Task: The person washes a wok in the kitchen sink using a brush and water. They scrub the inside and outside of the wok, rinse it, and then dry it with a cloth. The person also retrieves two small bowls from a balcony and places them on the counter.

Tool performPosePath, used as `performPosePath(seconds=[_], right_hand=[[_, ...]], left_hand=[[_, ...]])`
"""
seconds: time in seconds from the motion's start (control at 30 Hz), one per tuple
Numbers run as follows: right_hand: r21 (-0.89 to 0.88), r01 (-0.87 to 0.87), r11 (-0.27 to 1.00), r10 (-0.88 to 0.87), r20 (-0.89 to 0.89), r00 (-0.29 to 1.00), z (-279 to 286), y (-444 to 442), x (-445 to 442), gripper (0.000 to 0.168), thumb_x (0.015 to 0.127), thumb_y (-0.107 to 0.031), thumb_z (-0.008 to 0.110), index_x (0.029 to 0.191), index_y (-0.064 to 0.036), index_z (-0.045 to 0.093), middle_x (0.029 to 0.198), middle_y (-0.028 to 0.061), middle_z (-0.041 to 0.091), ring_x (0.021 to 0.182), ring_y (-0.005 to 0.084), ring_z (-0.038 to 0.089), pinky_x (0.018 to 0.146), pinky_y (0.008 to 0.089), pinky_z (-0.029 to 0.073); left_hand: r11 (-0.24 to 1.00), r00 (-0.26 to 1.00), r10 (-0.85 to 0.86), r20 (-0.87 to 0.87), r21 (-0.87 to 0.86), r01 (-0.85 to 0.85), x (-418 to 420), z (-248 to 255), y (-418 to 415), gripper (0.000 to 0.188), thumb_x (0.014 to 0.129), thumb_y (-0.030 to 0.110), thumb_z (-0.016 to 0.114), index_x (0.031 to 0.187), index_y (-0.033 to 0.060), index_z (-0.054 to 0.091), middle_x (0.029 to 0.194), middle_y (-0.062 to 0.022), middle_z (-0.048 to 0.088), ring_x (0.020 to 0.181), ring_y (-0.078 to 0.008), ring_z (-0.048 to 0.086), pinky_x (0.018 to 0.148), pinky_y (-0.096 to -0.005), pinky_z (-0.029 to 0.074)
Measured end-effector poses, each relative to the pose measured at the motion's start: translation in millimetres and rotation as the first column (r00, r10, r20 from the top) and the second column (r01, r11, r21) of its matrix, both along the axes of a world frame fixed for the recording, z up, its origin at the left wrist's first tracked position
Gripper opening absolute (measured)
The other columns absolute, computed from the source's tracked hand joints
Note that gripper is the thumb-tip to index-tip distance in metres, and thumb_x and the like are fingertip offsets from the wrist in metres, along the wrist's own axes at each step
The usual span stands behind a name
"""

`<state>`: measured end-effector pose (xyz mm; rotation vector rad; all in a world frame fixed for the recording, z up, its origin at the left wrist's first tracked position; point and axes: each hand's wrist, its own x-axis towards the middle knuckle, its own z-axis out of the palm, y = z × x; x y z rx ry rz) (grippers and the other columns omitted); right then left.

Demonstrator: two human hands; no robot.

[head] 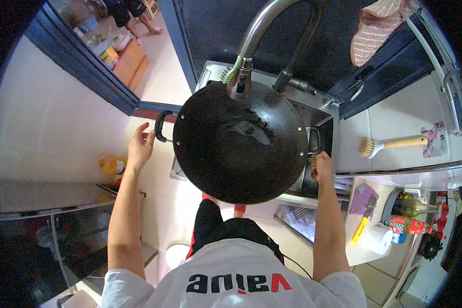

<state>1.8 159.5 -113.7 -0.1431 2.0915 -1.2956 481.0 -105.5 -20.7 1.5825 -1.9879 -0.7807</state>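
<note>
A large dark wok (231,165) is under the spout of a pull-down faucet (240,79), over the kitchen sink (323,133). A wet, shiny patch marks its middle. My right hand (322,166) grips the looped black handle (317,139) on the right. At the left, my left hand (141,146) is beside the other black handle (159,126); its fingers are apart and it holds nothing. A green-and-white brush (231,71) stands behind the faucet head, partly hidden. Whether water runs from the spout cannot be seen.
On the right counter lies a wooden-handled brush (392,146). Below it are a yellow-handled knife (361,227), a paper roll (380,238) and bottles (412,206). A striped cloth (375,34) hangs at top right. Another person's legs (136,19) show through the doorway.
</note>
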Motion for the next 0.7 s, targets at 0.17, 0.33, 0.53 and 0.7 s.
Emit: performPosePath(seconds=[0.17, 0.33, 0.53, 0.7], right_hand=[[-0.069, 0.064, 0.996, -0.051, 0.179, 0.983, 64, -16, 11, 0.046, 0.081, -0.056, 0.042, 0.077, -0.012, 0.053, 0.049, 0.002, 0.045, 0.036, 0.0111, 0.036, 0.03, 0.026, 0.026], [-0.132, -0.1, 0.986, 0.115, 0.112, 0.987, 64, -13, 9, 0.038, 0.08, -0.049, 0.05, 0.08, -0.011, 0.055, 0.055, 0.0025, 0.049, 0.038, 0.0111, 0.042, 0.031, 0.0246, 0.028], [-0.074, -0.073, 0.995, 0.079, 0.075, 0.994, 72, -22, 10, 0.027, 0.08, -0.032, 0.055, 0.092, -0.008, 0.057, 0.069, 0.0017, 0.053, 0.041, 0.0105, 0.042, 0.033, 0.0233, 0.031], [-0.062, -0.149, 0.987, 0.15, 0.01, 0.989, 70, -12, 2, 0.029, 0.079, -0.026, 0.057, 0.103, -0.009, 0.056, 0.07, 0.002, 0.054, 0.042, 0.0089, 0.04, 0.034, 0.0222, 0.03]], left_hand=[[0.93, 0.943, 0.083, -0.322, 0.365, 0.043, -14, -11, -18, 0.039, 0.086, 0.019, 0.049, 0.122, 0.0049, 0.04, 0.076, -0.006, 0.058, 0.056, -0.009, 0.05, 0.048, -0.0231, 0.042], [0.894, 0.869, 0.033, -0.493, 0.404, 0.195, -19, -5, -23, 0.043, 0.085, 0.015, 0.051, 0.125, 0.0092, 0.036, 0.071, -0.0023, 0.055, 0.05, -0.0067, 0.046, 0.043, -0.02, 0.038], [0.909, 0.907, 0.1, -0.41, 0.408, 0.084, -38, 30, -14, 0.046, 0.079, 0.008, 0.056, 0.121, 0.0109, 0.039, 0.064, -0.001, 0.052, 0.047, -0.0053, 0.043, 0.039, -0.0174, 0.031], [0.863, 0.701, 0.194, -0.686, 0.459, 0.21, -47, 93, 11, 0.046, 0.079, 0.011, 0.056, 0.122, 0.0075, 0.04, 0.068, 0.0008, 0.047, 0.046, -0.0039, 0.039, 0.037, -0.0151, 0.03]])
